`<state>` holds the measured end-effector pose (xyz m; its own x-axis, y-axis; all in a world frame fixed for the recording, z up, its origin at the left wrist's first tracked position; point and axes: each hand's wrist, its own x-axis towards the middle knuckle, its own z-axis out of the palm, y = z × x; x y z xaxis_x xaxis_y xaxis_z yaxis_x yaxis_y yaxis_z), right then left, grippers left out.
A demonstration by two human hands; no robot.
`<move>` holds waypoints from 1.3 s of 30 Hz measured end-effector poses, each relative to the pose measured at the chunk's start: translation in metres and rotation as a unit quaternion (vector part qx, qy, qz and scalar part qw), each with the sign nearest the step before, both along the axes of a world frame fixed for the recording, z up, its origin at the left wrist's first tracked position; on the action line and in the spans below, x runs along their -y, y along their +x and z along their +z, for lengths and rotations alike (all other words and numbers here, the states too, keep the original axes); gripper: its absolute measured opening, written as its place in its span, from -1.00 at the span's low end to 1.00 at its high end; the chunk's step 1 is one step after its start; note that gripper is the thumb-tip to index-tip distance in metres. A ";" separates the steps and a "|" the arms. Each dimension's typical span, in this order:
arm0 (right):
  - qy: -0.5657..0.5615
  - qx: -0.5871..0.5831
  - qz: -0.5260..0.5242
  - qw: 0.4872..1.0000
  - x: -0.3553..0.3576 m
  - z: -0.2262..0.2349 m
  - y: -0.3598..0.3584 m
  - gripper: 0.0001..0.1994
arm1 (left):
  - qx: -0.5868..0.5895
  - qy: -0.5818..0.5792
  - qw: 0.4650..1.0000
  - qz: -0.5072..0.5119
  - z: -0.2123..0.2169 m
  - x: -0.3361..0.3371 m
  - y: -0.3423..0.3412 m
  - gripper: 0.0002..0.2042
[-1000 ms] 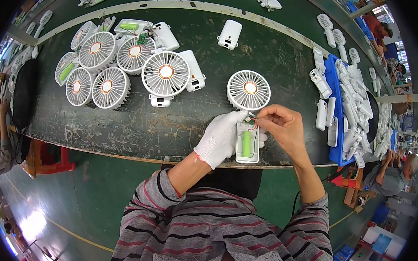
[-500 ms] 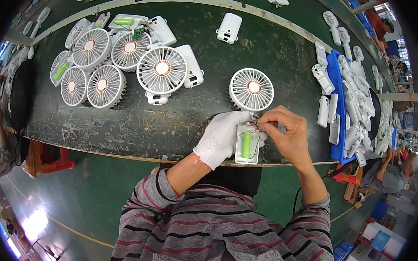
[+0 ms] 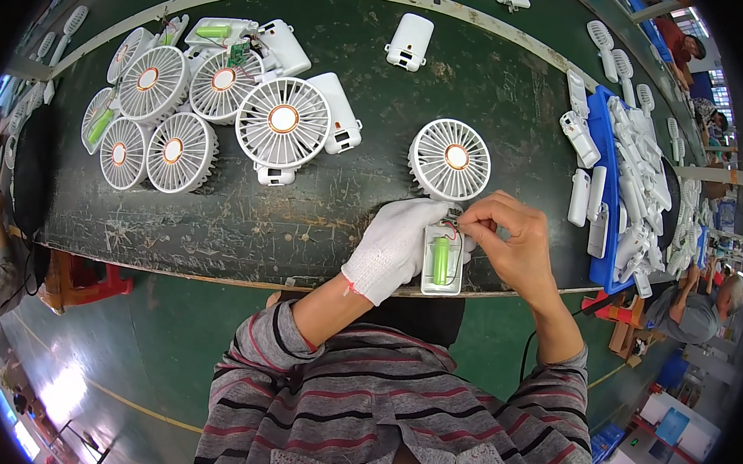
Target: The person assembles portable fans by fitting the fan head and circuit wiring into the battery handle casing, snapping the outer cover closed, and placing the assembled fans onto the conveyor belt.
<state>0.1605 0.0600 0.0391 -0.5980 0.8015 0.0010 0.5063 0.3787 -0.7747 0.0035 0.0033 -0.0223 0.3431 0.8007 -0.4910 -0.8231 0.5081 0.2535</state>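
My left hand, in a white knitted glove, is wrapped round a small white fan at the table's front edge. The fan's round grille points away from me. Its handle lies open toward me, showing a green battery cell and thin red and dark wires. My bare right hand has thumb and forefinger pinched at the wires by the handle's upper end. What exactly sits between those fingertips is too small to make out.
Several white fans with orange-ringed hubs cluster at the left, some with batteries and a green circuit board exposed. A white casing lies farther back. On the right a blue bin holds white casings. Other people sit at both sides.
The view has shifted slightly. My hands stay at the fan's handle, the right one still pinching by the wires; the fan's position in the left hand looks about the same.
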 end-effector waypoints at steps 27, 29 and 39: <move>0.155 0.071 0.188 0.967 -0.013 0.014 -0.004 -0.72 | -0.122 -0.019 0.989 -0.078 0.021 -0.009 -0.015 -0.77; 0.150 0.072 0.187 0.968 -0.014 0.015 -0.005 -0.71 | -0.113 -0.032 0.989 -0.092 0.020 -0.010 -0.015 -0.77; 0.126 0.075 0.145 0.978 -0.013 0.010 -0.008 -0.76 | -0.084 0.053 0.991 -0.095 0.005 -0.009 -0.013 -0.77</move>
